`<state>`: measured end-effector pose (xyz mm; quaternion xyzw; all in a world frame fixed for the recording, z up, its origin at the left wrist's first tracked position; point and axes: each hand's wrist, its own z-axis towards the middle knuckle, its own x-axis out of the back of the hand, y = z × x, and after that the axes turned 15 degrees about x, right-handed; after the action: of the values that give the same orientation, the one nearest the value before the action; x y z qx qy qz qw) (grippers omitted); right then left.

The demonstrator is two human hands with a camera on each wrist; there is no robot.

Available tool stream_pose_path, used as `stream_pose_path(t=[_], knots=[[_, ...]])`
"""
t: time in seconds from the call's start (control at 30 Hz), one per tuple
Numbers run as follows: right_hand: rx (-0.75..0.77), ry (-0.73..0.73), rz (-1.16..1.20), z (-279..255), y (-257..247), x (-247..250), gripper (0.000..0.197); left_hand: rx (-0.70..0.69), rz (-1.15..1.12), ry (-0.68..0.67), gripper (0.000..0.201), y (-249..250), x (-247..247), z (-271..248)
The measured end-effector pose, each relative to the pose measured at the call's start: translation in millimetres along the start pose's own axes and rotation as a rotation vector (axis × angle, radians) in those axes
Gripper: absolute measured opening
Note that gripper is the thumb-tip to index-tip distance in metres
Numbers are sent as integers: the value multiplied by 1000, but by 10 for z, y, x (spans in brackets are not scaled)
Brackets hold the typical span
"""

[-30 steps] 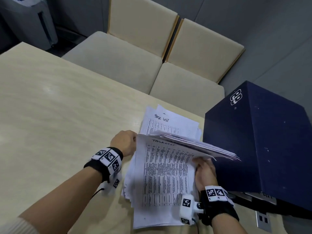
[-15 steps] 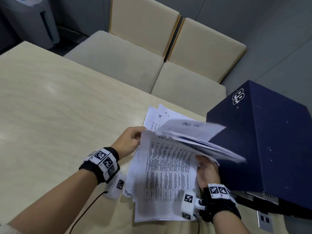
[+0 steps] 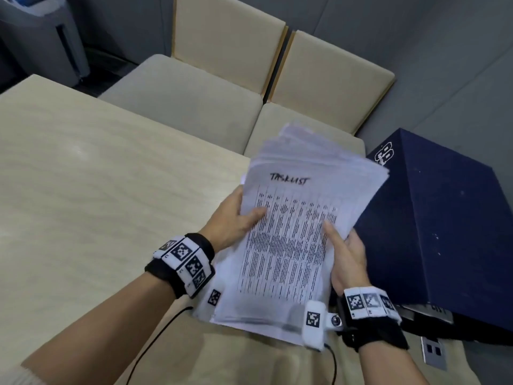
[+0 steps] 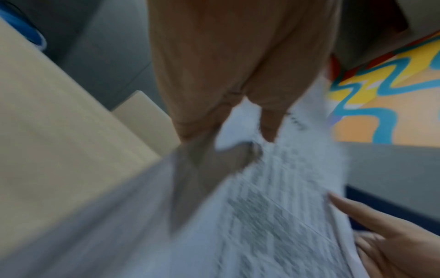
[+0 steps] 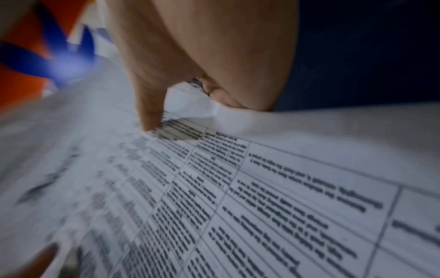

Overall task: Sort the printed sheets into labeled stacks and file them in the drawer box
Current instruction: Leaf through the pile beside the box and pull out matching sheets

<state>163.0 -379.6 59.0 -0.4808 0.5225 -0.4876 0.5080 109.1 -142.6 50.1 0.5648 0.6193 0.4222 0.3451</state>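
A thick stack of printed sheets [image 3: 294,234], its top page headed "TASKLIST" in handwriting, is lifted off the table and tilted up. My left hand [image 3: 236,220] grips its left edge, thumb on the top page. My right hand [image 3: 345,259] grips the right edge, thumb on the print. Up close, the sheets [image 4: 273,206] show blurred under my left hand [image 4: 238,105], and the printed table [image 5: 238,197] lies under my right hand [image 5: 181,101]. The dark blue drawer box [image 3: 433,232] stands right of the stack.
The pale wooden table [image 3: 97,204] stretches left and forward. Two beige chairs [image 3: 200,87] stand beyond its far edge. A grey bin [image 3: 41,31] is at the top left. A power socket [image 3: 434,354] sits in the table below the box.
The sheets lay spread on the table, my right hand raising an upper bundle. Now both hands have gathered them into one stack and lifted it off the table, tilted toward me.
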Motion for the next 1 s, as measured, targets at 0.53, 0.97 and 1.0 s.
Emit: stream_pose_path(t=[0.53,0.97,1.0], knots=[[281,80,-161,-186,-672,-255,42,-313,-318,184,39,817,-124,-260],[166,-23,-313,-90,-276,-123,29,-34,-373,222,64,346,-147,-141],[232,-25,-303,-75,-308,-151,17,-41,-401,241,64,310,-60,-151]])
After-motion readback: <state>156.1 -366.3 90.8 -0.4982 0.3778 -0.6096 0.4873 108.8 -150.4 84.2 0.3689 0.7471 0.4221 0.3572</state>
